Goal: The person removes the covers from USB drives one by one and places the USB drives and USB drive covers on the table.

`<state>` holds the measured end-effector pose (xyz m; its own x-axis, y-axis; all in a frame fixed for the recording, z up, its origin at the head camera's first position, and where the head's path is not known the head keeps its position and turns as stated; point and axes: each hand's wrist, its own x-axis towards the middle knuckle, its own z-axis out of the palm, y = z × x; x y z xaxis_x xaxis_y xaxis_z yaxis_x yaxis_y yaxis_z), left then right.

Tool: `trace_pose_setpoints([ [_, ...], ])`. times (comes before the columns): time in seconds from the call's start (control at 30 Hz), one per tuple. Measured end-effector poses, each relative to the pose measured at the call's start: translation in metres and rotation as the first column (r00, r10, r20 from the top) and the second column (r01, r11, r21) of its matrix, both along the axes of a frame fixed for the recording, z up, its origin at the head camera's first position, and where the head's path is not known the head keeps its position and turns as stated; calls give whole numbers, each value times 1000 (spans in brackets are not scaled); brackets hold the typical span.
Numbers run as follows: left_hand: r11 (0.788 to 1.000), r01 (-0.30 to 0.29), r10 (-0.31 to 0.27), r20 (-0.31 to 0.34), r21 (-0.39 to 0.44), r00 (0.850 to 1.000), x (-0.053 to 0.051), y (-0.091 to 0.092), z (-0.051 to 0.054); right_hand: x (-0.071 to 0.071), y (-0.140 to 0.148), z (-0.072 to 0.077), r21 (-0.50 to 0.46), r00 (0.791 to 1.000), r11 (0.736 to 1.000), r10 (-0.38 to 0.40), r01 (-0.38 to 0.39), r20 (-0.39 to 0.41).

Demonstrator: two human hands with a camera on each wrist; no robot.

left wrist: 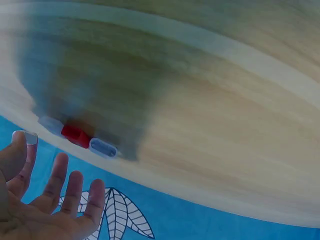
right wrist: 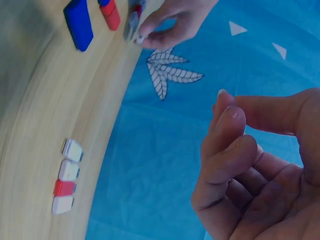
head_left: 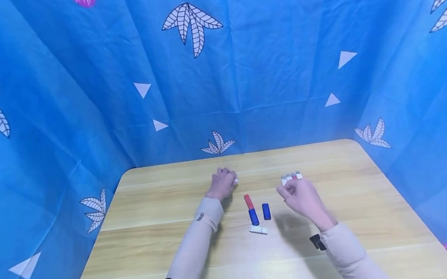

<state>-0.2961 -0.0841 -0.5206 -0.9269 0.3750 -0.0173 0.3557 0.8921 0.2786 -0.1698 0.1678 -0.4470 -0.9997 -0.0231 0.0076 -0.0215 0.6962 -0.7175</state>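
My left hand pinches a small white cap between thumb and index finger; its other fingers are half spread. Past those fingers, in the left wrist view, a short row holds a red cap and pale caps, one showing a hollow end. My right hand is just in front of a row of white and red flash drives with metal plugs. Its fingers are curled, thumb tip against the index finger, and nothing shows between them.
Between the hands lie a red stick end to end with a blue one, a separate blue flash drive and a white flash drive. The wooden table is bordered by a blue patterned cloth.
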Motion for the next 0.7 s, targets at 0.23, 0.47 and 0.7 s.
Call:
trace_pose_setpoints([
  [0.23, 999, 8, -8, 15, -52, 1000, -1, 5, -6, 11, -6, 0, -14, 1000, 1000, 19, -19, 18],
  [0.47, 999, -1, 1, 8, -51, 1000, 0, 3, -5, 16, -8, 1, -22, 1000, 1000, 22, -21, 22],
  [0.7, 999, -2, 3, 27, -49, 1000, 2, 1, -5, 20, -8, 1, -17, 999, 999, 38, -38, 23],
])
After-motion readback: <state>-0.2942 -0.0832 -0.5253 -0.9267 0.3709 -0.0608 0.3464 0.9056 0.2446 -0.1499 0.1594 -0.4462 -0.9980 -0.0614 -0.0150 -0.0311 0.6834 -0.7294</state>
